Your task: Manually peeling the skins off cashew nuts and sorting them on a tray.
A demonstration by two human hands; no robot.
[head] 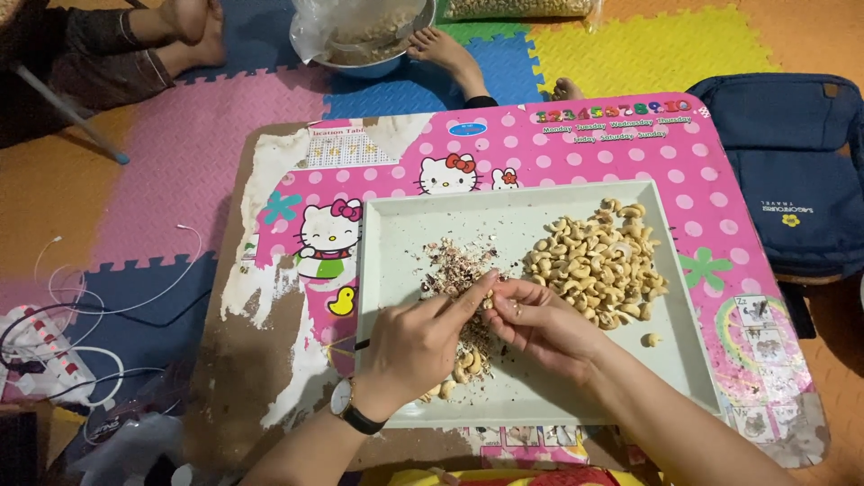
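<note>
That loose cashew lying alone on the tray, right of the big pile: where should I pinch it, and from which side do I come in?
Pinch the loose cashew across its narrow middle, coming straight down from above. It lies flat on the tray, apart from the pile, with bare tray all around, so fingertips probably fit on both sides. Its curved shape likely slips if gripped end to end.

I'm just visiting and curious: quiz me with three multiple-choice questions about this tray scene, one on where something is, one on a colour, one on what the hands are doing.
1. Where on the tray is the big cashew pile?
A. right part
B. near left corner
C. off the tray

2. What colour is the low table?
A. plain green
B. pink with white dots
C. black

3. How are the left hand and right hand placed?
A. far apart
B. under the table
C. fingertips together over the tray

Answers: 1 A, the heap fills the tray's right part. 2 B, dots show around the tray. 3 C, both meet above the shell scraps.
</note>
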